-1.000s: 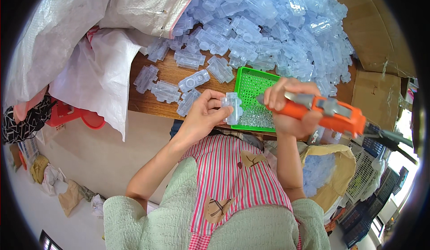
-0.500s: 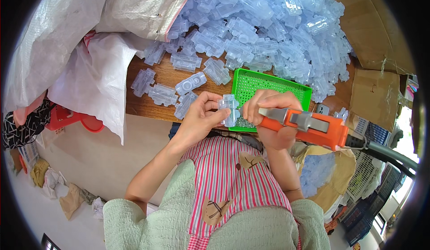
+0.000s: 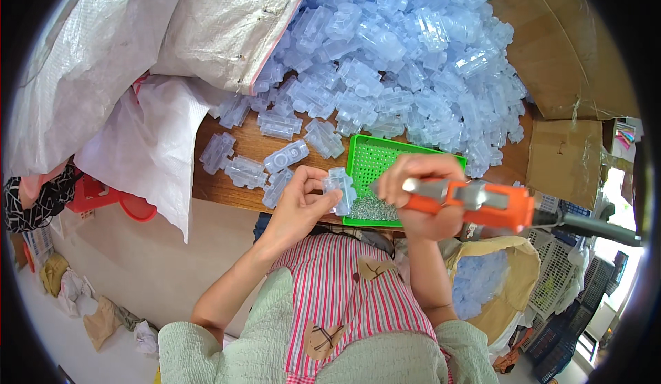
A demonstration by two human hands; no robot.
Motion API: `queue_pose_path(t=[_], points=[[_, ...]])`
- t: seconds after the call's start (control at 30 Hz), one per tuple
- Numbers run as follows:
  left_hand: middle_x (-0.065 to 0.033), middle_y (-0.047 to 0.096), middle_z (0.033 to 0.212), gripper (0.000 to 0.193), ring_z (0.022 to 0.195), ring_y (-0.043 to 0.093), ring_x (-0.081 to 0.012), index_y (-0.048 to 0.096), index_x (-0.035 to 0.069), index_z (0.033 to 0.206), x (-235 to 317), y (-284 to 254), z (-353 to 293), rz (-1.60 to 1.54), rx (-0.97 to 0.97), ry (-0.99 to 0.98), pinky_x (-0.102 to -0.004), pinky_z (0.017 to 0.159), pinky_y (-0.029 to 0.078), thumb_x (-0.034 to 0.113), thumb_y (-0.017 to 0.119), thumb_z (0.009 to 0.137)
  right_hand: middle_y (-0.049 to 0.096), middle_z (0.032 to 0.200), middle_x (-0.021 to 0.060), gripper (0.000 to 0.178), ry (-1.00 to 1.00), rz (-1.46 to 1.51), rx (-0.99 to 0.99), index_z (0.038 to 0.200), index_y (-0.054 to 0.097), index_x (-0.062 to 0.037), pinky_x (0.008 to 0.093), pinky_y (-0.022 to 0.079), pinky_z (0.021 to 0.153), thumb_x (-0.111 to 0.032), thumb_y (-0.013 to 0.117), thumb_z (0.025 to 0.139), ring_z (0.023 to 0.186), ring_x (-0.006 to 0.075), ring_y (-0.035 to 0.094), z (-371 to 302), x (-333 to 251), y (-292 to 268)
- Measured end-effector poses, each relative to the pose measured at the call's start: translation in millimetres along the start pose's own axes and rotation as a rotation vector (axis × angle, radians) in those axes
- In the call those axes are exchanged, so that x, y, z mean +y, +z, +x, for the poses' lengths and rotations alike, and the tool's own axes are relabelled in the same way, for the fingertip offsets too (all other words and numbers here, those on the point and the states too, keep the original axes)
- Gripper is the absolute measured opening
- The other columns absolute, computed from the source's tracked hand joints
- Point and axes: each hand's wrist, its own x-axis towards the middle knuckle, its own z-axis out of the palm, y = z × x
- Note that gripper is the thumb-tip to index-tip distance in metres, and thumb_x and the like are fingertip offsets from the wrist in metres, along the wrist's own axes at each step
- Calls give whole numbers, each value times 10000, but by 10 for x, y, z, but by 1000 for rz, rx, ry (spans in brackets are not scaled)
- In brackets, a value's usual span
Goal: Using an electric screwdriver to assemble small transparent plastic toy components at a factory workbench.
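Note:
My left hand [image 3: 299, 203] pinches a clear bluish plastic casing [image 3: 340, 190] between thumb and fingers, tilted slightly at the left edge of the green tray. In my right hand [image 3: 425, 201] is an orange electric screwdriver [image 3: 501, 206], its cable leading off to the right. The tip points left over the tray, a short gap from the casing; it is slightly blurred. Small metal screws [image 3: 370, 209] lie in the near part of the perforated green tray [image 3: 370, 160]. My right hand covers part of the tray.
A large heap of similar casings [image 3: 406, 46] fills the back of the wooden table [image 3: 219, 185]. Several loose ones [image 3: 246, 172] lie left of the tray. White woven sacks [image 3: 151, 143] drape at left; cardboard [image 3: 564, 153] stands at right. Below right, an open sack [image 3: 513, 287] holds more casings.
The screwdriver tip has drawn away from the casing, where it was close against its side. The casing has tilted in my left hand. The whole view has shifted, with the table lower.

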Motion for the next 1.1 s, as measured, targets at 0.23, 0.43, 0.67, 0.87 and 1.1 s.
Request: queue_pose_path(t=[0.23,0.43,0.67,0.87,1.1], points=[[-52,572,933,510,844,599,-78,337,46,1303,119,69,-131,-103,-21,20,-235,725,497,-12,570,853,503,641,44,528,30,-29,148,948,548,8,275,415,488,-489,656,808,546,126,487,-93,386,-244],[-83,567,973,377,849,605,-105,336,55,1035,-110,107,-117,-177,45,85,-213,712,498,-76,599,800,490,634,32,455,34,-6,141,915,530,-5,253,402,478,-411,702,799,535,105,475,-110,546,-206],[-75,573,947,380,841,583,-89,311,58,997,-134,101,-94,-160,24,43,-219,703,491,-70,608,798,485,628,52,509,31,-37,107,915,540,-6,285,423,473,-496,637,818,540,135,475,-110,531,-217],[-84,585,1020,435,889,592,-101,359,7,1188,-70,131,-102,-105,13,63,-229,757,499,-49,593,825,486,629,55,516,27,-93,88,936,543,-4,291,424,477,-502,617,829,536,142,470,-113,493,-227],[-75,593,1023,328,896,593,-93,459,-16,1160,-112,90,-108,-122,-38,64,-228,769,504,-28,576,854,525,677,88,621,-3,67,-69,1019,514,30,326,435,526,-573,476,874,617,191,502,-102,-173,2]])
